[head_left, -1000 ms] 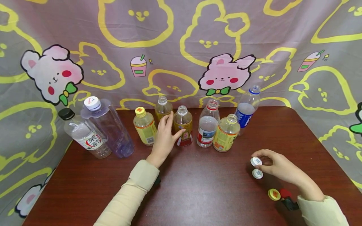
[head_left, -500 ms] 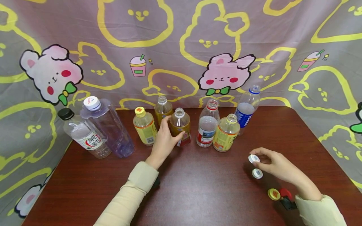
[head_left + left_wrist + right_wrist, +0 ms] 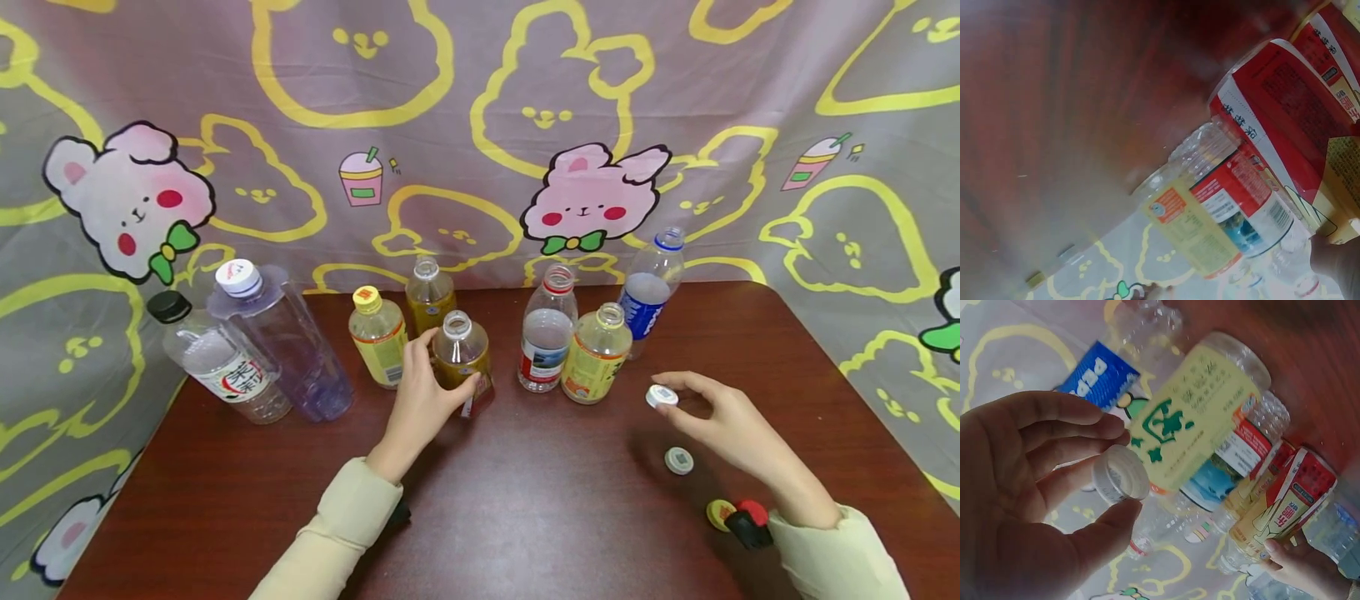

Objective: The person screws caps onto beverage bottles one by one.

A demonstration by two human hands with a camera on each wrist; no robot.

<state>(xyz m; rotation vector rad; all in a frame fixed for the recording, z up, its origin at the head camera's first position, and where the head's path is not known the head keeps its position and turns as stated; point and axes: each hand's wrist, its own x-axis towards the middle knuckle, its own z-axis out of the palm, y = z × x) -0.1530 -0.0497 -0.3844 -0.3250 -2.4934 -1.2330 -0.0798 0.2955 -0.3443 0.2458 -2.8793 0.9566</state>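
Left hand (image 3: 423,400) grips the uncapped gold-and-red-label bottle (image 3: 463,354), fingers round its left side, thumb on the near right; it's about mid-table (image 3: 540,492), in front of the row by the far edge. Long axis close to upright, mouth up, slight lean to the left; can't tell if the base touches down. Right hand (image 3: 723,421), toward the right edge, pinches a white cap (image 3: 662,397) between thumb and fingers, raised off the surface, flat top up, hollow side showing in the right wrist view. Key relation: the bottle's open mouth lies left of the cap and a bit toward the far edge, the two well apart; the left hand is the one on the bottle. Matching gold-label bottle (image 3: 430,308) stands behind it; red-ringed water bottle (image 3: 547,350) and yellow-label bottle (image 3: 594,367) stand to the right, both uncapped. Second white cap (image 3: 679,461) lies below the right hand, yellow cap (image 3: 720,515) and red cap (image 3: 752,512) closer to the near right corner. Versus one second ago: held bottle is out of the row, shifted left and toward the near edge; pinched cap is farther from the second one, shifted toward the bottles.
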